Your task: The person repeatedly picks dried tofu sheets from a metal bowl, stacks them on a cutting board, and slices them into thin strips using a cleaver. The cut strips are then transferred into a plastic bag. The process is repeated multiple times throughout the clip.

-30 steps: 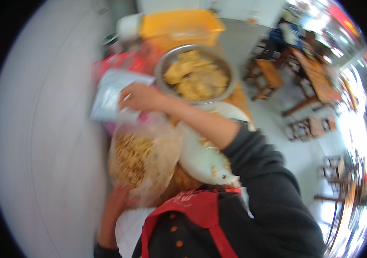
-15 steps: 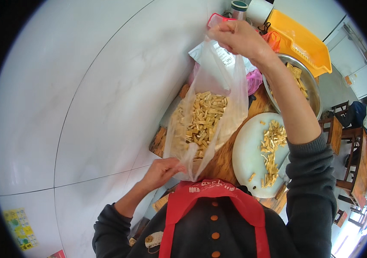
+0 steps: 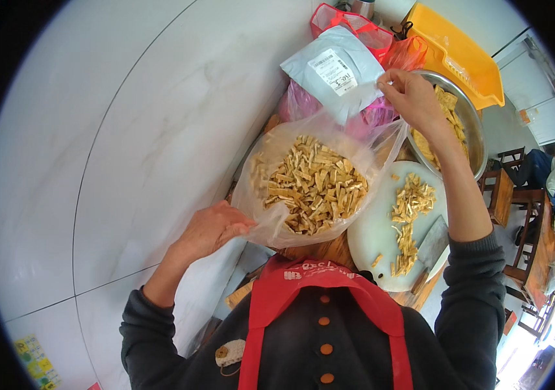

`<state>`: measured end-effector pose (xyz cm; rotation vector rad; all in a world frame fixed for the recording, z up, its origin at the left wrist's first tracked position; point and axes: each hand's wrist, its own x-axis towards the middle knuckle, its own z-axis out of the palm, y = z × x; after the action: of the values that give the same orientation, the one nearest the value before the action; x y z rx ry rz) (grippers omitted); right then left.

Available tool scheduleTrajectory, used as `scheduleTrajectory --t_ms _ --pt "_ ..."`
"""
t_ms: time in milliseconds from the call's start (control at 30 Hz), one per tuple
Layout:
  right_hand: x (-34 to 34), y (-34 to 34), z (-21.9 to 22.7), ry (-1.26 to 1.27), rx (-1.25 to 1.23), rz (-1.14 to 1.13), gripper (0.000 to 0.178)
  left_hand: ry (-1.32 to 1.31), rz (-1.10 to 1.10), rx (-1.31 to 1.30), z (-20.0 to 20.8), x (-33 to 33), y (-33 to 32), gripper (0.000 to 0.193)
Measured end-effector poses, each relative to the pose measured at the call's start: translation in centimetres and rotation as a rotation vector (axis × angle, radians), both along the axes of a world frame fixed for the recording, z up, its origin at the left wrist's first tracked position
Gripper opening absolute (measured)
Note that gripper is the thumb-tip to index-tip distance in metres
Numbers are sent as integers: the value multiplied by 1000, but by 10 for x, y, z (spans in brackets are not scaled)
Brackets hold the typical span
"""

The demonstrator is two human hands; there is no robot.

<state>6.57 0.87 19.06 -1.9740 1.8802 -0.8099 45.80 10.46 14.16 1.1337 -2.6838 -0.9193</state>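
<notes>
A clear plastic bag lies spread on the wooden table, its mouth wide. Inside is a heap of golden-brown cut strips, which look like fried tofu. My left hand pinches the bag's near left rim. At its far right rim, my right hand grips the plastic between thumb and fingers. To the right is a round white cutting board with more strips on it. A cleaver rests on the board's right side, its wooden handle toward me.
Behind the bag sit a grey labelled parcel, a pink plastic bag and a red bag. A metal bowl of larger golden pieces stands at the far right, beside a yellow plastic basket. A white tiled wall borders the left.
My right hand has come down and toward the right from high above. The bag's mouth has spread wider, exposing more strips. My left hand has shifted left and slightly away from me.
</notes>
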Motion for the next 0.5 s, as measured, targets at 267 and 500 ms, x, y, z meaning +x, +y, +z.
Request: scheduleTrajectory --t_ms 267,500 --pt "87 62 -19 386 -58 493 24 194 -157 -211 -38 -96 -7 30" --pt "-9 23 -133 608 483 506 60 -945 -118 10 -77 -59 -21 103"
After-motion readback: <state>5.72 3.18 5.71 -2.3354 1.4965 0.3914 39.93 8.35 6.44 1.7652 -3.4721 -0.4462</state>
